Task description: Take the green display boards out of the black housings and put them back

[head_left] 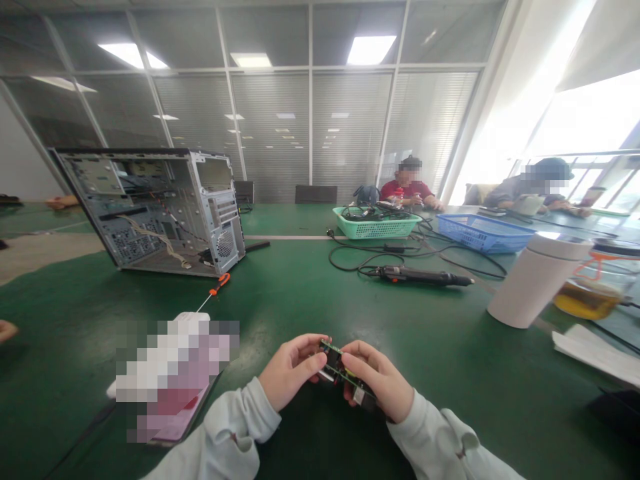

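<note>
Between my two hands, just above the green table (280, 300), is a small green circuit board (334, 357) with dark parts and a silvery metal block at its lower right end. My left hand (295, 367) is closed on the board's left end, thumb on top. At the other end, my right hand (375, 373) pinches it with the thumb and curled fingers. Parts of the board are hidden under the fingers. An orange-handled screwdriver (220, 285) lies ahead to the left, beside a pixelated white and pink item (175, 387).
An open computer case (165, 213) stands at the left. A black electric screwdriver (425, 276) with its cable lies ahead. Behind it are a green basket (377, 229) of cables and a blue basket (485, 233). A white tumbler (540, 280) stands right. Two people sit across.
</note>
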Available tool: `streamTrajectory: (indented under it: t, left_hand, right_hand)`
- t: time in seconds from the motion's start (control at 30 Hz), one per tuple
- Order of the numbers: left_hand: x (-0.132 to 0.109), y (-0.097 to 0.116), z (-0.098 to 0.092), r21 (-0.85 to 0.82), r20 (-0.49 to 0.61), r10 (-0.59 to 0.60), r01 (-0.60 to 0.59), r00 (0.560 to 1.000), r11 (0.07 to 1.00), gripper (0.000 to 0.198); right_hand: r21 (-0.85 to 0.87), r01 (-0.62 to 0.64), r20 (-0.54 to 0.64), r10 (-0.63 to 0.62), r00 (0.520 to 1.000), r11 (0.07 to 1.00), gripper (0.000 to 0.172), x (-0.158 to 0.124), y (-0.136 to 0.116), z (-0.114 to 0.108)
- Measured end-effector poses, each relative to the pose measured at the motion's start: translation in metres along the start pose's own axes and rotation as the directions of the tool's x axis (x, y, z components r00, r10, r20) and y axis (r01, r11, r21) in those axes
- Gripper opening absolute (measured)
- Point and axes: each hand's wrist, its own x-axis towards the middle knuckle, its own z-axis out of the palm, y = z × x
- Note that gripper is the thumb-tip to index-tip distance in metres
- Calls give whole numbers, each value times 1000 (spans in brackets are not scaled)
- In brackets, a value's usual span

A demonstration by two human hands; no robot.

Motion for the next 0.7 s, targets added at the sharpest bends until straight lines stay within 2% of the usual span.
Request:
streamTrajectory:
  t: [0.3,0.7]
  left_hand:
    - [0,0,-1,15,4,-11,11,1000,1000,63]
    - [1,2,-2,-32,-39,-58,57,998,998,54]
  right_hand:
    - [45,-55,-5,55,998,997,54,1,-4,-1]
    - [131,-71,-76,81,994,989,56,3,-5,-1]
